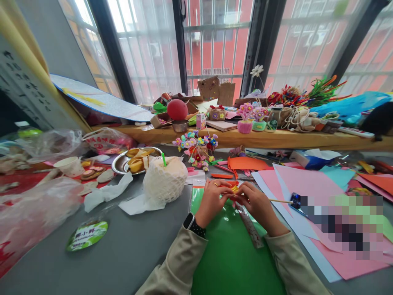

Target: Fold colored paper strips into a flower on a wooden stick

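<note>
My left hand [214, 200], with a ring and a watch at the wrist, and my right hand [253, 203] meet above a green sheet [236, 254]. Both sets of fingers pinch a small yellow piece [235, 189]; its kind is too small to make out and the fingers partly cover it. Under the right hand, a clear patterned strip [250, 227] lies on the sheet. A thin stick [281, 200] shows beside that hand, its near end hidden behind it. Just beyond the fingers are orange paper strips [221, 176].
A coconut [166, 178] in white netting with a green straw stands left, by a metal bowl [123, 164] of peels. Pink paper [307, 180] and a phone [296, 200] lie right. Craft flowers [199, 149] stand ahead, below a crowded wooden sill [196, 138].
</note>
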The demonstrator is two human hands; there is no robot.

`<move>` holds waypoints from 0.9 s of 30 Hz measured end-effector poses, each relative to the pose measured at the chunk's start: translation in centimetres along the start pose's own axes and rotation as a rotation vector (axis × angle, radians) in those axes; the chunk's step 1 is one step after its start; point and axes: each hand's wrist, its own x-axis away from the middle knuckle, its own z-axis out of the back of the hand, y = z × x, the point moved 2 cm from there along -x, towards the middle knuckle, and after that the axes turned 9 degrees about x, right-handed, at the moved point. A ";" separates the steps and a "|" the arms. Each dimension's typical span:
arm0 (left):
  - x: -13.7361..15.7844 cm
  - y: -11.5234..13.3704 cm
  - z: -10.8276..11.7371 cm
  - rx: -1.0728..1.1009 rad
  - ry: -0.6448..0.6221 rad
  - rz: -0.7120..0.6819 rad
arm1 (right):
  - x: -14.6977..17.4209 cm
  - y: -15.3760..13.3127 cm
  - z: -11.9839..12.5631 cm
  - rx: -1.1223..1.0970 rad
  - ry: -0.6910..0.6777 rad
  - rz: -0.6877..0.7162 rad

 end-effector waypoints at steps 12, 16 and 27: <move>0.4 0.6 -0.2 -0.123 0.014 -0.027 | -0.1 0.7 -0.8 -0.152 -0.145 -0.238; 0.5 0.7 -0.4 -0.132 -0.024 -0.013 | 0.0 0.9 -1.0 -0.194 -0.227 -0.343; 0.6 0.7 -0.7 -0.147 -0.054 -0.008 | 0.2 1.4 -1.4 -0.123 -0.435 -0.475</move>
